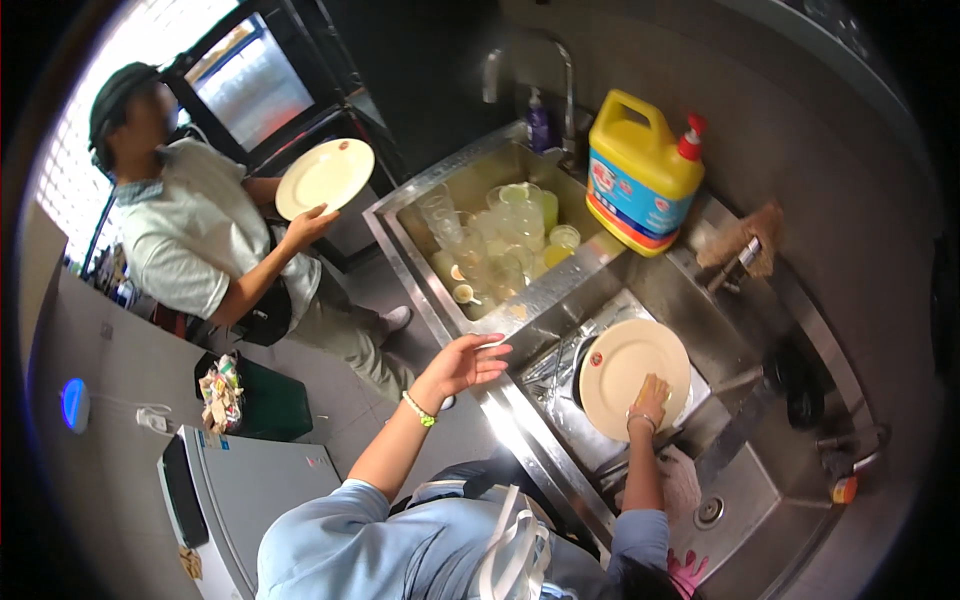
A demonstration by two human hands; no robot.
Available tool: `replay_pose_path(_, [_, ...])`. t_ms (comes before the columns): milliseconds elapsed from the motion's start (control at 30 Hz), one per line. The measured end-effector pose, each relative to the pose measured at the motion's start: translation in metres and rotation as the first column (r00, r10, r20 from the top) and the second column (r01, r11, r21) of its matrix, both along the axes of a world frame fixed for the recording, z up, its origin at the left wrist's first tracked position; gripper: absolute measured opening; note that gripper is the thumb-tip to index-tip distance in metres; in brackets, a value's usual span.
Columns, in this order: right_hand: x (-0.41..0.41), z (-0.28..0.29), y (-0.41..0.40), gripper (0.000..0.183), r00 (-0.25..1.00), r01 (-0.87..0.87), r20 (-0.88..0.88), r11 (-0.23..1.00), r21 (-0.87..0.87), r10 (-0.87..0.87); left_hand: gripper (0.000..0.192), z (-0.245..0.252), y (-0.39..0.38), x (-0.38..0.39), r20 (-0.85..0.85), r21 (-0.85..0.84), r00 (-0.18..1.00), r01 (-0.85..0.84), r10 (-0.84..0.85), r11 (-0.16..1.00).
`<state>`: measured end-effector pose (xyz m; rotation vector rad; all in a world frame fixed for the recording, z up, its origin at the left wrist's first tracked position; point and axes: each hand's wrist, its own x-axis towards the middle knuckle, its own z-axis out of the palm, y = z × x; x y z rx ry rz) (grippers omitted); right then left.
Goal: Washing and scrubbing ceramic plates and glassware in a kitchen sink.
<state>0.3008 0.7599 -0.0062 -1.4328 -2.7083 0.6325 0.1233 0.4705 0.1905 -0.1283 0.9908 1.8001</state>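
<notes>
My left hand [466,365] is raised palm up over the steel sink's front edge, fingers apart and holding nothing. My right hand [649,401] rests on the face of a large cream oval plate [615,367] in the middle basin, and something yellowish, perhaps a sponge, shows under its fingers. Beneath the plate are a dark round dish, cutlery and a metal tray [600,442], partly hidden. To the left, a co-worker holds another cream oval plate [326,178] in both hands. Cloudy plastic cups [517,225] crowd the far basin.
A yellow detergent jug [645,180] with a red pump stands on the ledge between basins, near a purple bottle [538,124] and a curved faucet [568,82]. A brown cloth [750,240] drapes a tap. A green bin [274,401] and white appliance [262,487] stand at left.
</notes>
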Motion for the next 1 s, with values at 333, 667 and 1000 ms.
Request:
replay_pose_path(333, [0.009,0.037,0.019,0.107,0.936,-0.243,0.19,0.936,-0.256,0.295,0.033,-0.012,-0.008,0.001,0.005,-0.054,0.999,-0.032,0.032,0.998])
replay_pose_path(667, [0.012,-0.051,0.048,0.061,0.929,0.128,-0.192,0.76,-0.638,-0.318,0.032,-0.01,-0.006,0.0,-0.001,-0.029,1.0,-0.026,0.026,0.999])
replay_pose_path(1000, [0.017,-0.018,0.027,0.041,0.992,-0.124,0.016,0.992,0.006,0.123,0.035,-0.021,-0.018,0.002,-0.002,-0.039,0.999,-0.052,0.052,0.998])
